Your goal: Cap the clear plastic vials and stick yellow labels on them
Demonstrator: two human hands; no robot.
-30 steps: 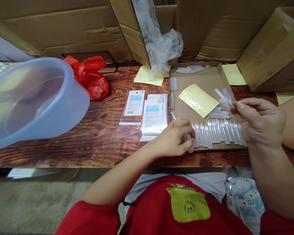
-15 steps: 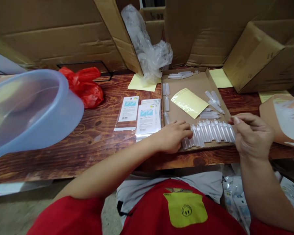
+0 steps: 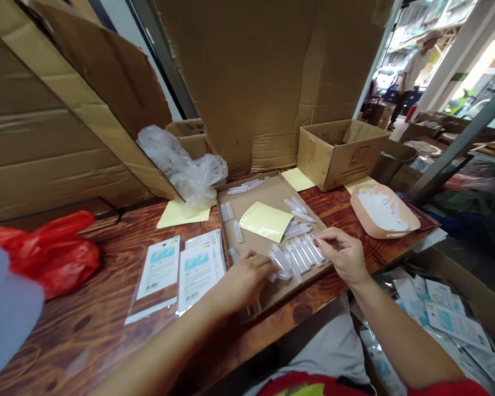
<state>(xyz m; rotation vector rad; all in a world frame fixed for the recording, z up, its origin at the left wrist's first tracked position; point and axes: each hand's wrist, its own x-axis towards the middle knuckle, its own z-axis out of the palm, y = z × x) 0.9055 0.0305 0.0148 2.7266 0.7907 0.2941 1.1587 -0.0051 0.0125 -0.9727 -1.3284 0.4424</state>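
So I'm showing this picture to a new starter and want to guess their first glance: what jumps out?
Probably the row of clear plastic tubes lined up on the flat cardboard tray at the table's front edge, with the left hand and right hand touching either end. Next, the red plastic bag at far left and the yellow sheet lying in the tray.

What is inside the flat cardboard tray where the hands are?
The flat cardboard tray holds a row of clear plastic tubes, loose tubes at the back, and a yellow sheet. The left hand and right hand cover some tubes, so the count stays unclear.
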